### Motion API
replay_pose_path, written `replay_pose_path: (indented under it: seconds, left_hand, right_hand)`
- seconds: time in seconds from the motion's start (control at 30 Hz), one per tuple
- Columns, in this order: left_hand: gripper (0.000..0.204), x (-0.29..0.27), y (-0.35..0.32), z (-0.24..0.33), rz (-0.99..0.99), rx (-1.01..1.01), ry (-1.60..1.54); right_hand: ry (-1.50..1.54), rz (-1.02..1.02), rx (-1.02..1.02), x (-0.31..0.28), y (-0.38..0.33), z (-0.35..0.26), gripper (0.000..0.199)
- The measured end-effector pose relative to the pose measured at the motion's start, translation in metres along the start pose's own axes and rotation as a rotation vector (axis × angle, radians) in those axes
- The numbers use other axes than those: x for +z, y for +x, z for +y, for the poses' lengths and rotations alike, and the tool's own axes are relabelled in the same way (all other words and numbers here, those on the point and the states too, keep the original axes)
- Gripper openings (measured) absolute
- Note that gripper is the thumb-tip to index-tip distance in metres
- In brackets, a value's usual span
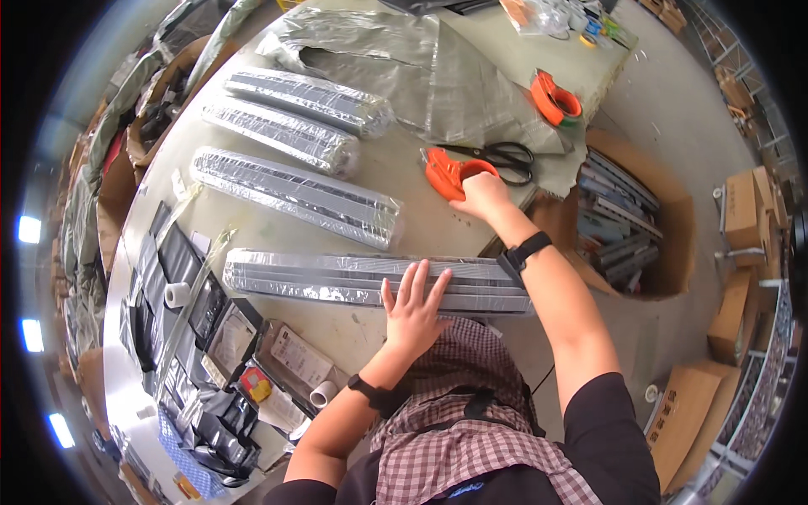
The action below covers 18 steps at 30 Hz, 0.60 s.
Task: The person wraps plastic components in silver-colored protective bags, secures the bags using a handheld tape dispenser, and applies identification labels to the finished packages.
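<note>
My left hand (412, 313) lies with fingers spread on a long grey bundle of strips (337, 276), partly covered in clear wrap, along the table's near edge. Beyond it, my right hand (484, 195) is closed on an orange tape dispenser (443, 172); its fingertips are partly hidden. Black-handled scissors (507, 160) lie just past that dispenser. Three more wrapped bundles rest on the table: one in the middle (295, 198), one behind it (282, 133), and the farthest (307, 97).
A second orange tape dispenser (555, 99) sits on grey-green plastic sheeting (471, 80) at the far right. Right of the table, an open carton (677, 244) holds long strips. Black plastic bags (223, 429) and a box with labels (295, 358) crowd the left side.
</note>
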<state>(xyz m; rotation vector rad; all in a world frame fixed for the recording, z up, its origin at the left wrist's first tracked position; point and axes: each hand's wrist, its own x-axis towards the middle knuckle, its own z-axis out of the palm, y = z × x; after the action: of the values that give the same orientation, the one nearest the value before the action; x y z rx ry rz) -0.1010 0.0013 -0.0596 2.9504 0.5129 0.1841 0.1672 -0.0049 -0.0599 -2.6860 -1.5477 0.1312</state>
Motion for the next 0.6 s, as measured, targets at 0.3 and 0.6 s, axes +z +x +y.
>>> replay_pose_path:
  seconds: [0.3,0.6]
  left_hand:
    - [0.051,-0.061,0.051,0.014,-0.378,-0.297,-1.78]
    - [0.019,-0.046,0.078,0.079,-1.032,-0.352,-1.637]
  right_hand:
    - [0.896,-0.02,-0.025,-0.072,-0.243,0.004,0.037]
    - [0.952,-0.112,0.162,-0.043,-0.351,-0.026,0.04]
